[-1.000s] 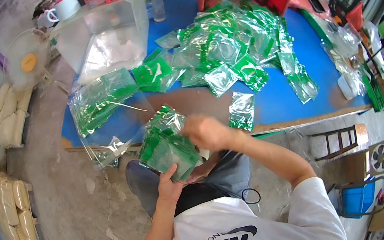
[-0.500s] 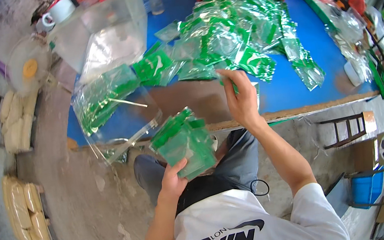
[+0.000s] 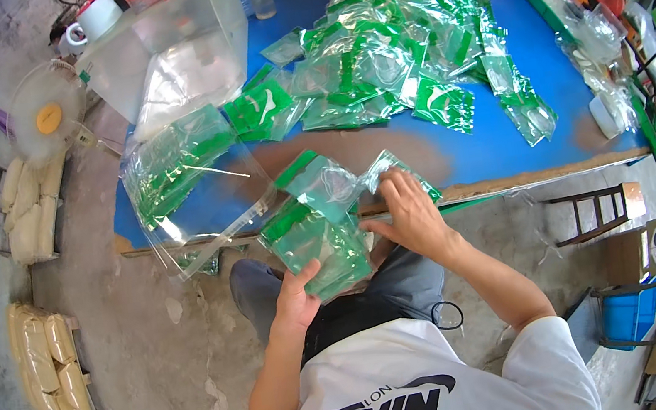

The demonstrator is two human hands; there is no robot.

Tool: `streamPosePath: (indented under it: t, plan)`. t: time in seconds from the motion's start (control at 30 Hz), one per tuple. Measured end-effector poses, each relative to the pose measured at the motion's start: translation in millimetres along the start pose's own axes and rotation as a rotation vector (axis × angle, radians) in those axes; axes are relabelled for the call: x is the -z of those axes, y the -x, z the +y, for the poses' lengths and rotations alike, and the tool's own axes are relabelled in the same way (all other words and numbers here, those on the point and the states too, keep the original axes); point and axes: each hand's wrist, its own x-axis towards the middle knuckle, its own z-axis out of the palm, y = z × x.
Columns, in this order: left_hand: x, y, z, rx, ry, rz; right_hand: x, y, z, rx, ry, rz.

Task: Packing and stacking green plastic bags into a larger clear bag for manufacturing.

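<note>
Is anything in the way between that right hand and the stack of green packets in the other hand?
Nothing visible. The right hand already touches a packet atop the stack that the left hand holds.

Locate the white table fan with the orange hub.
In the head view, the white table fan with the orange hub stands at the upper left, off the blue table's left end, beside the clear plastic box.

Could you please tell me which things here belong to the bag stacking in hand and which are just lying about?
In hand:
- left hand holding a stack of clear green-banded plastic bags
- right hand bringing one clear green-topped bag
- heap of the same bags on the blue table

Lying about:
- white desk fan
- clear plastic box
- white mug
- small wooden stool
</note>
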Motion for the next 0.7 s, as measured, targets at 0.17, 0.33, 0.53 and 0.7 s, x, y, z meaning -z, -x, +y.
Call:
streamPosePath:
  t: [0.17,0.33,0.53,0.7]
  plan:
    - [-13,1,12,0.053,0.038,0.029,18,13,29,0.204,-0.153,-0.039]
    - [-15,3,14,0.055,-0.076,0.079,51,-33,12,-0.12,-0.728,0.808]
    - [-30,9,14,0.013,-0.054,0.128,-13,-19,0,0.24,-0.583,-0.073]
    - [-14,2,13,0.079,-0.121,0.062,-3,-18,-4,0.329,-0.349,-0.025]
